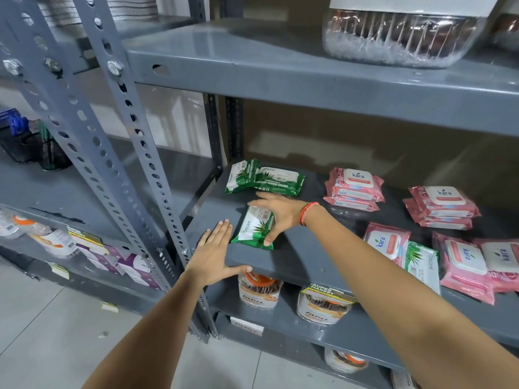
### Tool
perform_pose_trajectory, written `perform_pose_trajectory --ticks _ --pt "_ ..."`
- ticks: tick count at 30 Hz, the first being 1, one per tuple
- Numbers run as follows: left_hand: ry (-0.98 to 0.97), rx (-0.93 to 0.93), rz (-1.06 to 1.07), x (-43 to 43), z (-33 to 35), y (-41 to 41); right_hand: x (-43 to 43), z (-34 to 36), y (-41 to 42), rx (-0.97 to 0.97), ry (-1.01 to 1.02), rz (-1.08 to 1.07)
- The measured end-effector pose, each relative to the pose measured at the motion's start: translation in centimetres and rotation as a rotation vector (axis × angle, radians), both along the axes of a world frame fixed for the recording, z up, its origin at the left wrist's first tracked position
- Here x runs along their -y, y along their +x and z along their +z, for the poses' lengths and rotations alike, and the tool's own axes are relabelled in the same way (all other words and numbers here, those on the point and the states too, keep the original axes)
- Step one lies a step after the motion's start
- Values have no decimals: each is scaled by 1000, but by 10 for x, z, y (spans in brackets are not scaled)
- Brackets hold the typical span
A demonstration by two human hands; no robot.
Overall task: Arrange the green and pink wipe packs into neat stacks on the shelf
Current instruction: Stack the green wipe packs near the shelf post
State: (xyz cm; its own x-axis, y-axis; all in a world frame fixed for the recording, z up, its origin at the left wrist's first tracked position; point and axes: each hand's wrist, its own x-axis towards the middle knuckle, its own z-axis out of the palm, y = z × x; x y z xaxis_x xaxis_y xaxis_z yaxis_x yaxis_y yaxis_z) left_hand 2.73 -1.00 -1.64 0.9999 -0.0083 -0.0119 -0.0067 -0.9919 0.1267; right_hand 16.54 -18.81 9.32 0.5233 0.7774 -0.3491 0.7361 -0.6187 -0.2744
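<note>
On the grey shelf (295, 265), my right hand (276, 213) grips a green wipe pack (254, 227) near the front left, thumb at its near edge and fingers over its far end. My left hand (214, 252) lies flat and open just left of that pack, thumb on the shelf's front lip. Two green packs (264, 179) lie overlapping at the back left. Pink packs form a stack (355, 189) at the back middle and another stack (442, 207) to the right. A pink pack (386, 242) and a green pack (422, 265) lie loose at the front.
More pink packs (477, 265) lie jumbled at the front right. A steel upright (146, 175) stands left of my left hand. Plastic jars (323, 304) sit on the shelf below, and a clear tub (398, 35) stands on the shelf above.
</note>
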Motion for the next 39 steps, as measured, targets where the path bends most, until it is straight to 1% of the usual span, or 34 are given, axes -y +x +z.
perform_pose_trajectory --ticks 4,6,9,12,17,21,24,26,28,33,36,39 --pt "13 18 0 -1 -3 0 -5 -2 3 34 -80 99" --pt "6 19 -1 -1 -3 0 -6 -10 2 15 -73 78" --pt "-2 34 -4 -2 -4 0 -2 -21 -1 -18 14 -41" --pt "-3 32 -3 -1 -4 0 -2 -27 -12 -7 60 -161" --pt "-1 8 39 0 -4 -1 -10 -28 -36 123 -1 -282" --pt "10 -22 95 2 -2 -2 -22 -29 -54 208 -27 -449" --pt "-30 -50 137 3 -1 0 -33 -33 -68 319 -78 -522" --pt "-46 -69 152 3 0 0 -33 -31 -68 348 -75 -538" --pt "-49 -86 151 3 1 1 -28 -25 -63 310 -38 -543" --pt "-61 -90 148 3 3 2 -19 -18 -47 220 47 -415" --pt "-60 -90 150 3 4 1 -20 -25 -39 150 27 -365" --pt "-51 -87 151 4 4 1 -19 -38 -41 173 40 -368"
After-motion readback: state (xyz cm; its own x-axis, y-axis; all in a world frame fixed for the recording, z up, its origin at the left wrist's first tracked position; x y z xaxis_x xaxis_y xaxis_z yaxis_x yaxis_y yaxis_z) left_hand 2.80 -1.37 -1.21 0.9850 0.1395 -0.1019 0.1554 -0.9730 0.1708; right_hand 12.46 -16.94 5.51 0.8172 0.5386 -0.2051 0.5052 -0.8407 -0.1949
